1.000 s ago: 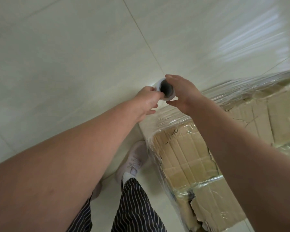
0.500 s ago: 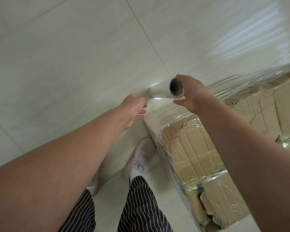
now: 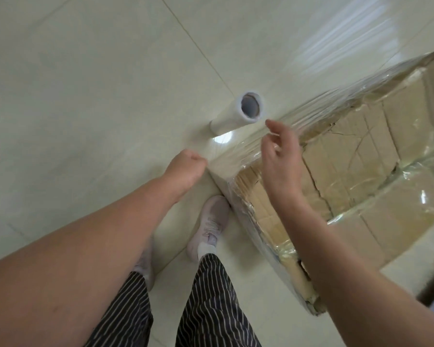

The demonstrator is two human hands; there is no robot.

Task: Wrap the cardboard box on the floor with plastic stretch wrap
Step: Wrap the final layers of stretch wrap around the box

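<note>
**Film run out to the corner, roll standing free**

The cardboard box (image 3: 348,156) lies on the floor (image 3: 85,96) to the person's right, its top and near side already under glossy bands of wrap, with torn cardboard showing through. The stretch wrap roll (image 3: 238,113) stands by itself on the floor just beyond the box's near corner, its open core facing up, and neither hand is on it. A sheet of film (image 3: 226,149) runs taut from the roll to that corner.

The left hand (image 3: 184,166) is curled into a fist right against the film's edge; whether it pinches the film or only touches it I cannot tell. The right hand (image 3: 281,159) hovers over the box's top edge with loose, spread fingers, holding nothing.

This looks like the end of a pass: either parting the film or smoothing it down. The next move probably calls for a firm hold on the taut sheet, so that it neither slackens nor topples the roll.
</note>
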